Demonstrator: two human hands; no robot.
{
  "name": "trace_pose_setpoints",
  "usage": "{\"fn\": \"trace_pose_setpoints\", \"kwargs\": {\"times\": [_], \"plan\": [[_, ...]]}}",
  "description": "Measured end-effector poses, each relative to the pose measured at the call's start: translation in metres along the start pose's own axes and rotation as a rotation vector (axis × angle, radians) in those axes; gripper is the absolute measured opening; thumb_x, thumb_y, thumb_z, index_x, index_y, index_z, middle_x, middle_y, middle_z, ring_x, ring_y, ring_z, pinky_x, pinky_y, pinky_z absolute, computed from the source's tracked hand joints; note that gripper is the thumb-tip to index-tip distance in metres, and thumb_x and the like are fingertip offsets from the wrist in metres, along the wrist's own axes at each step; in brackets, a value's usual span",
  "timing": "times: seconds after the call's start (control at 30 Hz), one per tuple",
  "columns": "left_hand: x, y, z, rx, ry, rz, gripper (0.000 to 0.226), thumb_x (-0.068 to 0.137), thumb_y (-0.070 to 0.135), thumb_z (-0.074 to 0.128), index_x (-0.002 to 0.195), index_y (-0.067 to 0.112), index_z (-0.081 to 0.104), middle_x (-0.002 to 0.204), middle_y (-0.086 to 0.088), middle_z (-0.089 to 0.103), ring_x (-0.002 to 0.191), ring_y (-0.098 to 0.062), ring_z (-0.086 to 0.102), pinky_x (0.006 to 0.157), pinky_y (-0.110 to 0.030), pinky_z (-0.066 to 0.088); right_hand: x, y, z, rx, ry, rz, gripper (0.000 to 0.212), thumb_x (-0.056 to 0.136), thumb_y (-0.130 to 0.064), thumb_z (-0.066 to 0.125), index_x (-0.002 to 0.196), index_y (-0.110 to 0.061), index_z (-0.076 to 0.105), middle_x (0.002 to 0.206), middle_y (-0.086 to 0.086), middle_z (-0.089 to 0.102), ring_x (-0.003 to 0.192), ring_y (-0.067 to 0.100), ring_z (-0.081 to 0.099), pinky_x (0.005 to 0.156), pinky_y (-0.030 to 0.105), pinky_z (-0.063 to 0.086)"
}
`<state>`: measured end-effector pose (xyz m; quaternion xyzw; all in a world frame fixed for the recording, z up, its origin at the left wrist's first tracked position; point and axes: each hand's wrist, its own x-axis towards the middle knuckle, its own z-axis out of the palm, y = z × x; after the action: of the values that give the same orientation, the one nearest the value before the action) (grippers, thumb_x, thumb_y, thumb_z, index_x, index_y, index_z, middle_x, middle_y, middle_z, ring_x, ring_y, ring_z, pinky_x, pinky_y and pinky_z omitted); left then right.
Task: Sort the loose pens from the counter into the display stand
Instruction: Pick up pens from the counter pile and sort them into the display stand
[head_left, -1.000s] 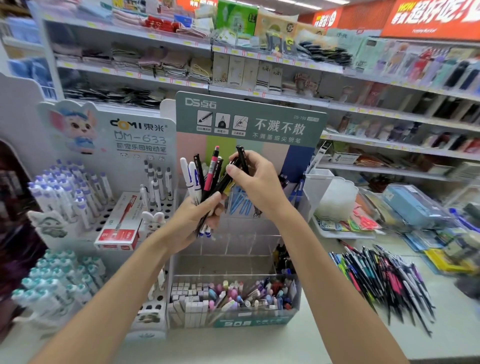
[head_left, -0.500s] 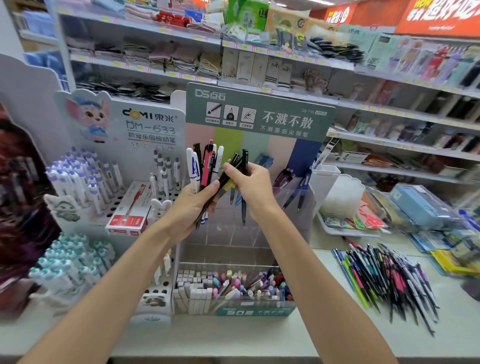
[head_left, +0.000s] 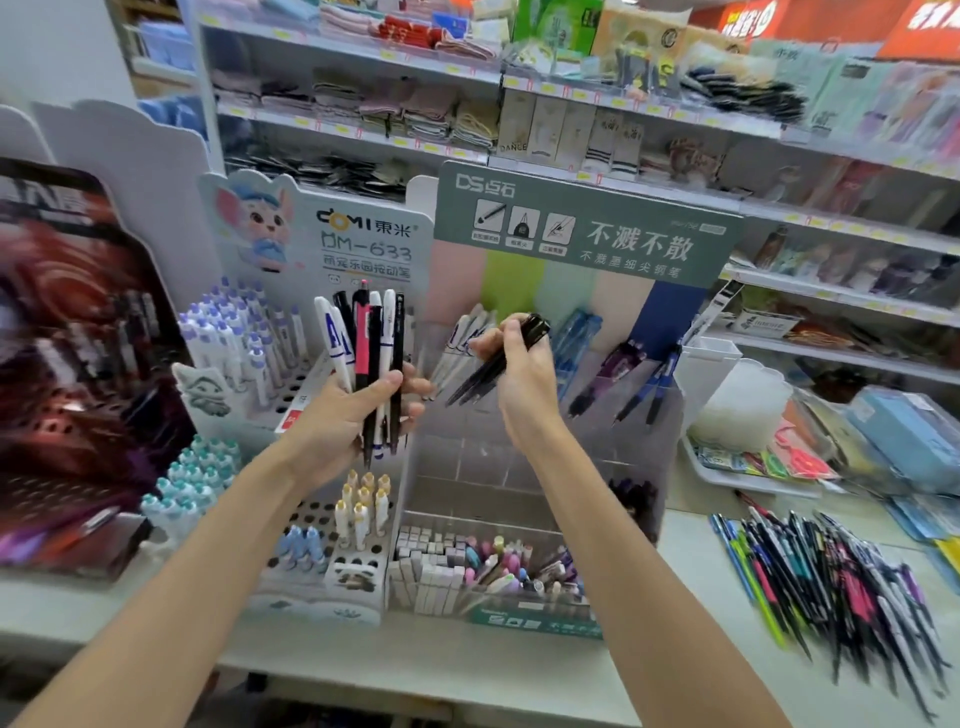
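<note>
My left hand (head_left: 345, 415) grips an upright bunch of pens (head_left: 366, 338), white, black and one pink. My right hand (head_left: 519, 374) holds a few black pens (head_left: 488, 366), tilted with their tips down to the left, in front of the clear display stand (head_left: 524, 457). The stand has a green header card and tiered compartments; blue and purple pens lean in its upper right slots. Its bottom tray holds erasers and mixed small pens. A pile of loose pens (head_left: 841, 582) lies on the white counter at the right.
A white stand (head_left: 291, 374) with rows of holes and capped pens is to the left of the clear one. A dark display board (head_left: 67, 364) stands at far left. White tubs, a tray of packets and shop shelves fill the back right.
My right hand has drawn a few black pens out of the bunch and moved right, away from my left hand. The view has swung left and closer.
</note>
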<state>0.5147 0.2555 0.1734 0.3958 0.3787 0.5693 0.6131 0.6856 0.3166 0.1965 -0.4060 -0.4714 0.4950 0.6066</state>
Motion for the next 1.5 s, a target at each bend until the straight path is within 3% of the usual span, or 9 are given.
{"fn": "trace_pose_setpoints", "kwargs": {"times": [0.23, 0.37, 0.53, 0.67, 0.8, 0.87, 1.1, 1.37, 1.5], "plan": [[-0.011, 0.001, -0.015, -0.005, -0.077, -0.081, 0.024, 0.091, 0.018, 0.059, 0.111, 0.005, 0.063, 0.087, -0.008, 0.066, 0.073, -0.019, 0.061, 0.070, -0.030, 0.056, -0.009, 0.071, 0.003, -0.515, -0.157, 0.051, 0.029, 0.106, -0.029, 0.037, 0.100, -0.008, 0.055, 0.095, 0.006, 0.057, 0.086, 0.011, 0.052, 0.082, 0.026, 0.040], [-0.014, -0.002, -0.014, 0.032, -0.079, -0.079, 0.030, 0.088, 0.021, 0.060, 0.112, 0.003, 0.062, 0.086, -0.008, 0.067, 0.070, -0.018, 0.062, 0.066, -0.027, 0.055, -0.007, 0.087, -0.013, -0.980, -0.230, -0.036, 0.034, 0.101, -0.039, 0.048, 0.124, -0.016, 0.058, 0.127, 0.004, 0.054, 0.122, 0.023, 0.044, 0.105, 0.040, 0.036], [-0.009, -0.005, -0.003, 0.082, -0.133, -0.135, 0.033, 0.088, 0.025, 0.058, 0.114, 0.003, 0.062, 0.087, -0.008, 0.068, 0.069, -0.018, 0.062, 0.069, -0.029, 0.056, -0.020, 0.029, -0.018, -0.631, -0.037, -0.263, 0.032, 0.094, -0.035, 0.062, 0.122, -0.020, 0.061, 0.113, -0.007, 0.056, 0.103, 0.007, 0.053, 0.091, 0.020, 0.042], [-0.001, -0.006, 0.018, 0.163, -0.189, -0.122, 0.032, 0.086, 0.027, 0.059, 0.109, 0.005, 0.064, 0.086, -0.009, 0.070, 0.066, -0.016, 0.063, 0.060, -0.025, 0.054, -0.018, -0.017, -0.006, -0.528, -0.250, -0.173, 0.008, 0.091, -0.032, 0.068, 0.097, -0.026, 0.070, 0.095, 0.000, 0.069, 0.084, 0.008, 0.061, 0.079, 0.024, 0.048], [0.007, -0.005, 0.025, 0.140, -0.216, -0.141, 0.027, 0.087, 0.026, 0.057, 0.107, 0.009, 0.061, 0.082, -0.008, 0.069, 0.062, -0.014, 0.061, 0.056, -0.023, 0.052, -0.008, -0.044, -0.015, -0.093, -0.044, -0.113, 0.025, 0.104, -0.021, 0.044, 0.088, -0.015, 0.061, 0.082, 0.001, 0.068, 0.078, 0.015, 0.063, 0.078, 0.037, 0.054], [0.008, -0.003, 0.024, 0.185, -0.233, -0.141, 0.030, 0.085, 0.029, 0.058, 0.105, 0.006, 0.060, 0.072, -0.004, 0.062, 0.055, -0.010, 0.054, 0.051, -0.019, 0.047, 0.001, -0.064, -0.026, 0.213, -0.008, -0.084, 0.025, 0.107, -0.021, 0.036, 0.090, -0.012, 0.052, 0.077, 0.004, 0.064, 0.065, 0.017, 0.058, 0.062, 0.030, 0.053], [0.014, 0.005, 0.029, 0.201, -0.363, -0.154, 0.021, 0.089, 0.021, 0.055, 0.102, 0.004, 0.059, 0.062, -0.001, 0.049, 0.048, -0.008, 0.041, 0.047, -0.017, 0.038, 0.008, -0.077, -0.022, -0.703, -0.556, -0.142, 0.030, 0.081, -0.025, 0.079, 0.106, -0.017, 0.065, 0.070, -0.023, 0.059, 0.060, -0.001, 0.050, 0.062, 0.010, 0.039], [0.019, 0.005, 0.030, 0.228, -0.455, -0.138, 0.014, 0.092, 0.020, 0.057, 0.089, 0.017, 0.070, 0.067, -0.002, 0.048, 0.050, -0.009, 0.041, 0.049, -0.019, 0.036, 0.014, -0.072, -0.023, -0.599, -0.618, -0.106, 0.010, 0.090, -0.017, 0.070, 0.088, -0.010, 0.063, 0.067, -0.005, 0.048, 0.060, 0.008, 0.040, 0.057, 0.017, 0.033], [0.023, 0.002, 0.021, 0.216, -0.467, -0.149, 0.027, 0.089, 0.030, 0.064, 0.105, 0.010, 0.066, 0.071, -0.003, 0.051, 0.052, -0.008, 0.042, 0.051, -0.018, 0.038, 0.025, -0.081, -0.028, -0.153, -0.299, -0.086, 0.012, 0.104, -0.017, 0.044, 0.096, -0.009, 0.049, 0.086, 0.005, 0.068, 0.065, 0.011, 0.055, 0.069, 0.027, 0.047]]}}
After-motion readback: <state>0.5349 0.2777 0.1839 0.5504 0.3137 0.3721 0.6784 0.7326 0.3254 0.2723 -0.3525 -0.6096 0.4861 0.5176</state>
